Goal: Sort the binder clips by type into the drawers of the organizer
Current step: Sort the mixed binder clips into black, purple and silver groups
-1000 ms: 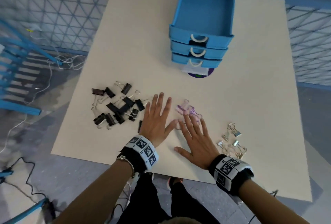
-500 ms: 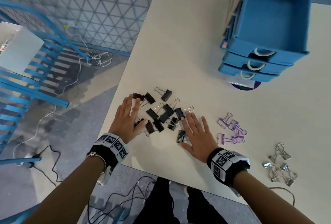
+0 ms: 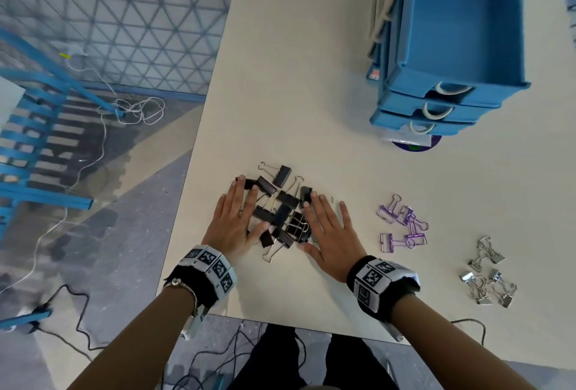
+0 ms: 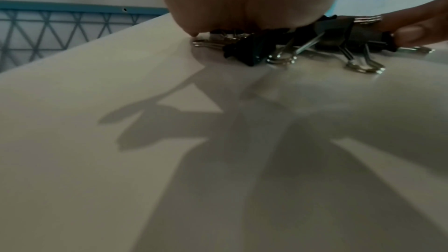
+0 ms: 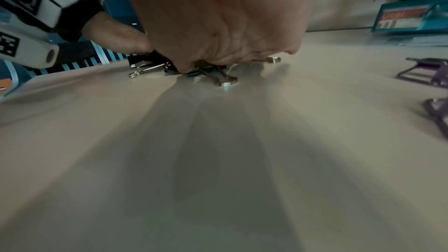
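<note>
A pile of black binder clips [image 3: 282,211] lies on the cream table [image 3: 311,93] between my two hands. My left hand [image 3: 238,218] lies flat with straight fingers against the pile's left side. On the pile's right side my right hand [image 3: 327,227] is also flat, fingers straight. The wrist views show the black clips [image 4: 315,39] [image 5: 169,64] bunched under the palms. Several purple clips [image 3: 402,224] lie to the right, and several silver clips [image 3: 487,274] lie farther right. The blue organizer [image 3: 442,87] stands at the back right, its top drawer [image 3: 455,24] pulled out and holding nothing.
The table's left edge runs close to my left hand, with the floor, white and black cables [image 3: 137,112] and a blue frame [image 3: 46,146] beyond. A purple disc [image 3: 414,144] lies under the organizer's front. My legs are below the near edge.
Both hands moved left from the purple clips to the black clips and have pushed the scattered black clips together into a tighter pile.
</note>
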Available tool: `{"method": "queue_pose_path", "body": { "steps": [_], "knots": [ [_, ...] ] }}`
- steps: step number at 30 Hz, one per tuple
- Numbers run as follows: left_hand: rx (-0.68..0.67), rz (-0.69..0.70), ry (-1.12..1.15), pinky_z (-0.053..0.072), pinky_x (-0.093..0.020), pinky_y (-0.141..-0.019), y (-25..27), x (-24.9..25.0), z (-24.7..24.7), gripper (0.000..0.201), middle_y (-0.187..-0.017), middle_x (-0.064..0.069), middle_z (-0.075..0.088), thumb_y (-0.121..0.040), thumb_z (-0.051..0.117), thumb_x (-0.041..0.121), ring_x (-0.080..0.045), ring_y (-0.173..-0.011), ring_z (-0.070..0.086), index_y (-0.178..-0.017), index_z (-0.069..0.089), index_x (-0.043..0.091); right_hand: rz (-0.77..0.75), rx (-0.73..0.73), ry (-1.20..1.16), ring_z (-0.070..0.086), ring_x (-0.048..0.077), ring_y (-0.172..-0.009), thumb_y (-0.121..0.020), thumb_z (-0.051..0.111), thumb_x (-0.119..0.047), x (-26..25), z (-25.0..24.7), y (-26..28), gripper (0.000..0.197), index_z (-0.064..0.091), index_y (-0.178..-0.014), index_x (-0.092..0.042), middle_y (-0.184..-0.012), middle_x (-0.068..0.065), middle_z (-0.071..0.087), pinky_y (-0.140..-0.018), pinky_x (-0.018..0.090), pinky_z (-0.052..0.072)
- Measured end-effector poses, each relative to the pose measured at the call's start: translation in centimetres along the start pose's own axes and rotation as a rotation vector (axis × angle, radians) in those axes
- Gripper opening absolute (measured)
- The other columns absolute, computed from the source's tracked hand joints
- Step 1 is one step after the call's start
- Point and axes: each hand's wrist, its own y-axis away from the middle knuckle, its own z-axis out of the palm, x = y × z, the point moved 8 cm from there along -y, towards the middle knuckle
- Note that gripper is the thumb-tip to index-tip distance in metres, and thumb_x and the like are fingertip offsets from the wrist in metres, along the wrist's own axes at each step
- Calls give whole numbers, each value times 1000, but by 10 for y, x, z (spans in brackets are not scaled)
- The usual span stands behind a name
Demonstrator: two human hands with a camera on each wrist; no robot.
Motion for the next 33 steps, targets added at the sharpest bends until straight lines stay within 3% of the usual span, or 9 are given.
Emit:
{"method": "queue_pose_path", "body": {
  "steps": [7,12,17,20,23,25,28,30,33],
  "knots": [
    [10,-1,8,-6,-40,-111,-1,7,0,86,-148,-3,-23,-74,-12,76,-6,-130,-35,-141,-11,23,29,0,0,30,32,-133,-93,2,-54,3,-3,1,70,22,-139,-5,-145,18,33,-107,49,5],
    [17,-6,0,2,-44,-112,-1,14,-10,94,-150,-3,-17,-70,-14,77,-15,-136,-14,-144,-2,20,45,-10,-17,34,31,-132,-92,2,-56,4,-8,6,73,27,-137,-4,-144,18,34,-103,52,15],
    [30,-31,12,26,-54,-105,-6,28,-25,94,-150,-21,18,-80,-2,72,-38,-135,23,-138,32,6,69,5,-33,37,33,-130,-91,-1,-57,10,-17,13,75,31,-136,-5,-142,18,39,-103,56,18],
    [54,-92,-14,20,-52,-111,-8,36,-32,70,-152,-19,11,-90,27,56,-35,-138,16,-141,26,8,90,24,-27,42,33,-127,-92,-1,-55,19,-24,18,76,40,-132,-7,-137,19,45,-99,60,32],
    [125,-79,-2,20,-51,-110,-9,54,-41,61,-151,-21,13,-92,45,39,-37,-137,17,-140,27,7,92,49,-46,42,36,-126,-92,5,-54,31,-32,27,73,46,-129,-7,-135,22,47,-98,62,30],
    [159,-40,-2,26,-52,-107,-11,70,-46,59,-148,-24,19,-90,51,32,-40,-133,24,-138,31,5,88,70,-91,37,38,-129,-88,16,-54,44,-38,35,68,44,-130,-7,-137,23,44,-103,61,22],
    [171,14,-8,30,-51,-105,-17,95,-49,58,-146,-26,24,-86,59,22,-41,-130,29,-135,35,3,118,108,-179,27,35,-135,-84,20,-50,72,-51,50,67,41,-132,-10,-142,22,36,-110,54,12],
    [167,39,-1,33,-51,-103,-22,113,-48,57,-144,-27,27,-84,61,17,-42,-129,32,-133,37,1,137,133,-214,31,35,-133,-84,28,-46,96,-60,62,60,45,-129,-10,-139,21,40,-110,51,17],
    [149,61,37,37,-49,-101,-27,142,-44,55,-144,-25,28,-83,60,12,-40,-129,33,-133,38,0,166,166,-253,51,38,-115,-79,32,-41,136,-71,83,55,57,-115,-8,-121,24,56,-100,53,33]
  ]
}}
